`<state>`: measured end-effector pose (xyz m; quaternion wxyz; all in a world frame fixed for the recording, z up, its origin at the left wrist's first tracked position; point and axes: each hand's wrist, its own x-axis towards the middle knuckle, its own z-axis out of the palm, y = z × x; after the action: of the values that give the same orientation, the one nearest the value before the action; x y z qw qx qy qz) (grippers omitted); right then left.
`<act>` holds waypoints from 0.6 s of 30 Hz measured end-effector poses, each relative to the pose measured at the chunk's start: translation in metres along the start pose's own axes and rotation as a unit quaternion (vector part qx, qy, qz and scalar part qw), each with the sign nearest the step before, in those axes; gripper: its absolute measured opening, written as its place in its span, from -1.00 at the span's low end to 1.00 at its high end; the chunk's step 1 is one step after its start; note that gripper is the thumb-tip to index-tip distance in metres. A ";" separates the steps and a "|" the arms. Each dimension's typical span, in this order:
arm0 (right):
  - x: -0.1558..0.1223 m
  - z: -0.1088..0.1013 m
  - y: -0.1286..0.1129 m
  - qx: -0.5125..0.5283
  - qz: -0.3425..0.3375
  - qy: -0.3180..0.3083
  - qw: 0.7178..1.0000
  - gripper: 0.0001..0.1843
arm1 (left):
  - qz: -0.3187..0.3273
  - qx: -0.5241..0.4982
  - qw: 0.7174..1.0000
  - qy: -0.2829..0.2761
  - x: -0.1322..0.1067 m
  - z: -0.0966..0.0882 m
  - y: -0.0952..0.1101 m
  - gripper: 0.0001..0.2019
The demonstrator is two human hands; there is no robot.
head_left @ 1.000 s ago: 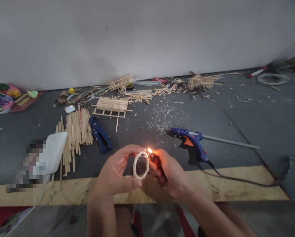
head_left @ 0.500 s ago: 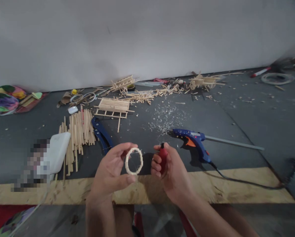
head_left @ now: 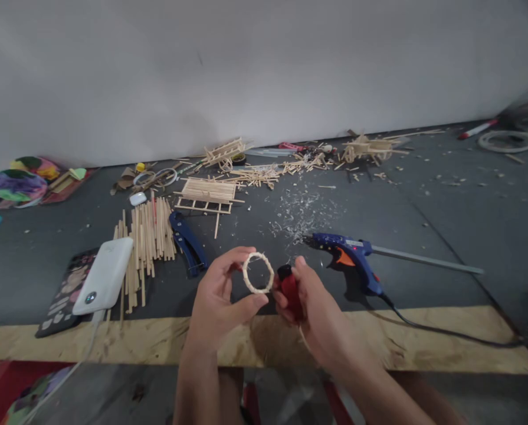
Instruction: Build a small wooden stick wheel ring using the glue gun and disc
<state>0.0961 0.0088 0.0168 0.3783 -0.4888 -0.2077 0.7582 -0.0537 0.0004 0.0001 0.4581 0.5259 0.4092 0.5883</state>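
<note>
My left hand [head_left: 223,292] pinches a small pale wooden ring [head_left: 245,280] between thumb and fingers, held upright above the table's front edge. The ring is made of short stick pieces, with thin glue strands on it. In my right hand [head_left: 310,301] is a red lighter [head_left: 291,295] with a black top, gripped close to the ring's right side. No flame shows. Beyond my right hand lies a blue glue gun [head_left: 350,254] with an orange trigger and a long glue stick in its back. Blue cutters [head_left: 187,243] rest beyond my left hand.
Loose wooden sticks [head_left: 151,236] lie left, beside a white power bank [head_left: 104,274] on a dark phone [head_left: 62,298]. Farther back are a stick-built frame [head_left: 208,193], a small wooden cart [head_left: 365,147] and glue scraps [head_left: 305,209]. The glue gun's cord [head_left: 445,335] runs right.
My left hand and the ring have shifted right, toward the lighter. The lighter has tilted, its black top now leaning toward the ring. The view has turned slightly left.
</note>
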 end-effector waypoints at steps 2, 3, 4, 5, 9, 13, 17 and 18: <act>0.004 -0.004 -0.004 -0.037 -0.014 0.019 0.999 -0.48 | -0.005 0.039 0.999 -0.002 0.000 0.000 -0.001 -0.50; 0.005 -0.006 -0.006 -0.051 -0.022 0.024 0.998 -0.48 | -0.009 0.058 0.998 -0.004 -0.001 0.000 -0.002 -0.49; 0.005 -0.008 -0.009 -0.067 -0.032 0.022 0.997 -0.49 | -0.014 0.073 0.997 -0.006 -0.001 0.000 -0.002 -0.47; 0.005 -0.011 -0.011 -0.086 -0.038 0.013 0.995 -0.49 | -0.018 0.083 0.996 -0.007 -0.001 0.000 -0.003 -0.46; 0.005 -0.019 -0.017 -0.147 -0.010 -0.014 0.989 -0.46 | -0.010 0.077 0.997 0.001 -0.001 0.001 -0.003 -0.45; 0.007 -0.026 -0.014 -0.157 -0.025 -0.034 0.987 -0.40 | -0.004 0.027 1.000 0.009 0.000 0.004 -0.001 -0.48; 0.007 -0.022 -0.007 -0.158 0.009 -0.064 0.985 -0.39 | 0.024 -0.039 0.999 0.002 0.001 0.008 -0.002 -0.48; 0.006 -0.019 -0.004 -0.149 0.023 -0.071 0.986 -0.41 | 0.032 -0.054 0.998 -0.003 0.001 0.009 -0.003 -0.48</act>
<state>0.1132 0.0145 0.0081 0.2679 -0.4893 -0.3335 0.7600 -0.0445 0.0021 -0.0017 0.4683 0.5153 0.3583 0.6220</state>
